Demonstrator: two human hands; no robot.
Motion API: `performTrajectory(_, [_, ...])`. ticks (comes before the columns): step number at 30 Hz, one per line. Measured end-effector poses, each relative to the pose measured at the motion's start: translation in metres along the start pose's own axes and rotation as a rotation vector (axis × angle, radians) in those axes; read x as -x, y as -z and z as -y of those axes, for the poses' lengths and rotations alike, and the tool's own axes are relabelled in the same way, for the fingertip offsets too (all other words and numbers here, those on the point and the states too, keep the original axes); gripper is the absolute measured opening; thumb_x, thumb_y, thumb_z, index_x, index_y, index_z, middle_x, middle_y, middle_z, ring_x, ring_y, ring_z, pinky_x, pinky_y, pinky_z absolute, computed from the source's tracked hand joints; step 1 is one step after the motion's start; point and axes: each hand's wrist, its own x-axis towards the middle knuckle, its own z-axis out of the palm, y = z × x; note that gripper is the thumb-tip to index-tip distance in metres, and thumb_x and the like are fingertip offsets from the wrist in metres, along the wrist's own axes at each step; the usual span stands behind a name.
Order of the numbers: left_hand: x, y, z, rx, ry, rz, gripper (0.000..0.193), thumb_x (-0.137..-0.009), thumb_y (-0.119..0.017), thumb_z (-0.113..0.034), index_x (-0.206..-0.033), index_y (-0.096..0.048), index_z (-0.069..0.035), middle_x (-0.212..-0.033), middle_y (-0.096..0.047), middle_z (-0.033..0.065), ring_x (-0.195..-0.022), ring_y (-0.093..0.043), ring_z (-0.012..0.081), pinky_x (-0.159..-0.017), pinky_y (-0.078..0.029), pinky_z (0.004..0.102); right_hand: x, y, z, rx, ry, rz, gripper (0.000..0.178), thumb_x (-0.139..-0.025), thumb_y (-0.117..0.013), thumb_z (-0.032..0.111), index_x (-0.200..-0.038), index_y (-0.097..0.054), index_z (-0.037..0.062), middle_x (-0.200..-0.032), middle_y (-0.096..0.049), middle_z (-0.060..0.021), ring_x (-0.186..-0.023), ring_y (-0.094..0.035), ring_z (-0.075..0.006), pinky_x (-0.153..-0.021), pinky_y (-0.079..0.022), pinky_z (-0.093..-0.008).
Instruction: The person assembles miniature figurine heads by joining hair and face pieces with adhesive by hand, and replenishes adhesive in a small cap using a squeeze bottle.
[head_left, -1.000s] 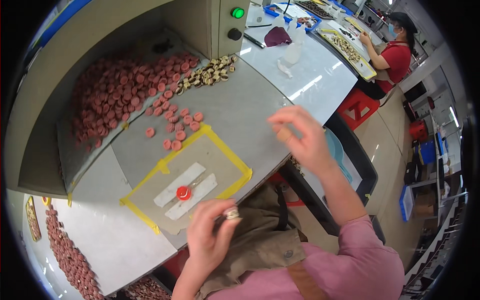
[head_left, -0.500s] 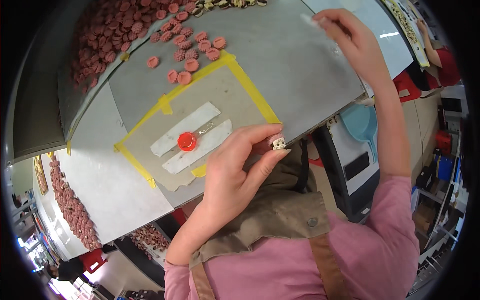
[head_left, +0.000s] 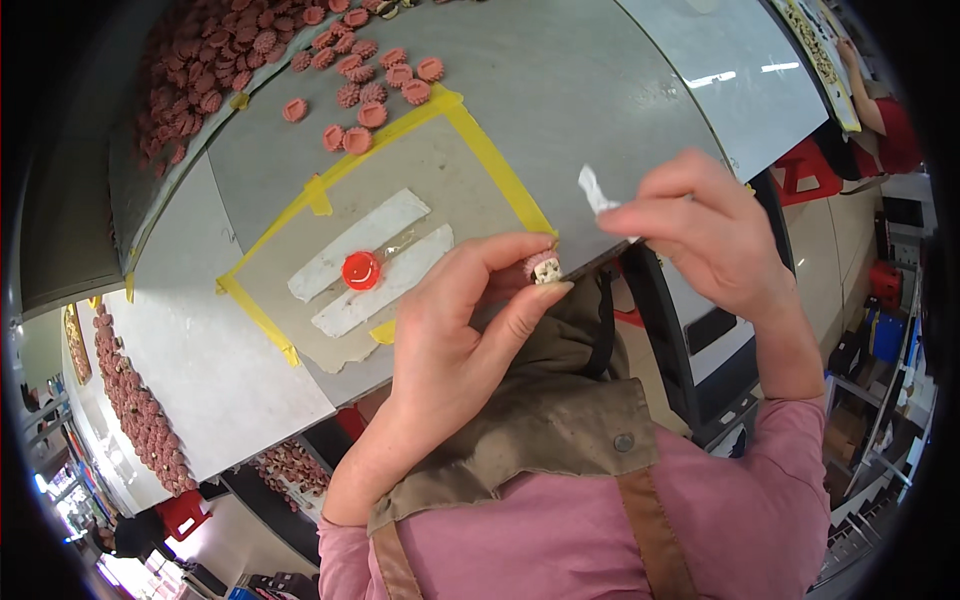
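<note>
1. The left hand (head_left: pixel 450 325) pinches a small pink-and-cream ridged piece (head_left: pixel 543 268) between thumb and forefinger, beyond the worktop's near edge.
2. The right hand (head_left: pixel 715 230) grips a crumpled white scrap (head_left: pixel 592 187), apart from that piece.
3. A glossy red disc (head_left: pixel 361 270) sits between two white strips (head_left: pixel 358 243) on a beige sheet (head_left: pixel 425 165) bordered with yellow tape (head_left: pixel 500 170).
4. Loose pink fluted pieces (head_left: pixel 357 140) lie beyond it on the grey worktop (head_left: pixel 560 90).
</note>
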Motion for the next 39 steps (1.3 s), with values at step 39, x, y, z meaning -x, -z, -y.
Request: performTrajectory(39, [0.065,0.080,-0.017,0.956,-0.044,-0.172,0.036,-0.100,-0.041,-0.023,-0.130,-0.040,-0.003,-0.118,-0.056,0.0144,-0.101,-0.060,0.0172,-0.091,-0.048,0.0321,-0.011,-0.018,-0.051,0.102,-0.553,-0.339,0.033,-0.094,-0.053,0.019,-0.124,-0.053,0.0060,-0.117,-0.059,-0.0072,-0.103,-0.055,-0.0153,-0.089,-0.042,-0.0283])
